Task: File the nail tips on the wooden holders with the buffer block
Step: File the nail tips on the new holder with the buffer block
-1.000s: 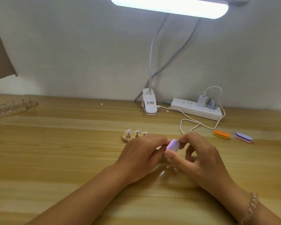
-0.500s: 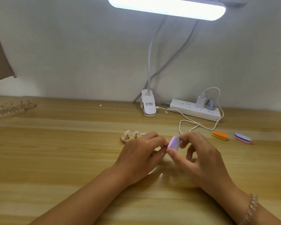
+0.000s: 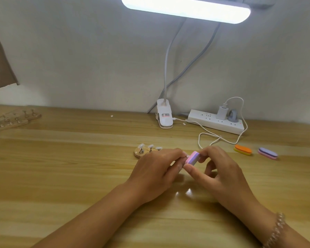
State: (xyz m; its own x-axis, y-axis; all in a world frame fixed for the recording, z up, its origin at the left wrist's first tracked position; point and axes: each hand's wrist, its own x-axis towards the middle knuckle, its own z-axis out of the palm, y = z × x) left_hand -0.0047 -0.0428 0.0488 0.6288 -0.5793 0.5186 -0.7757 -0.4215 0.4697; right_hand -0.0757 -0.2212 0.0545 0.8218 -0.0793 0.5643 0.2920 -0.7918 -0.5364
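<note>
On the desk [image 3: 61,167], a round wooden holder [image 3: 139,153] carrying white nail tips is sitting just left of your hands. Your left hand [image 3: 156,174] is pinching a small white nail tip [image 3: 187,155], grip clamped. Your right hand [image 3: 222,174] is clamping the pink-and-purple buffer block [image 3: 192,158] end to end against it. The block is probably light and spongy and the tip brittle, so be stroking gently.

Right hand [image 3: 222,173] pinching buffer block [image 3: 192,158], left hand [image 3: 156,174] beside

Bare forearms [image 3: 89,217], clear-bead bracelet [image 3: 276,230] on R wrist, short nails
</note>
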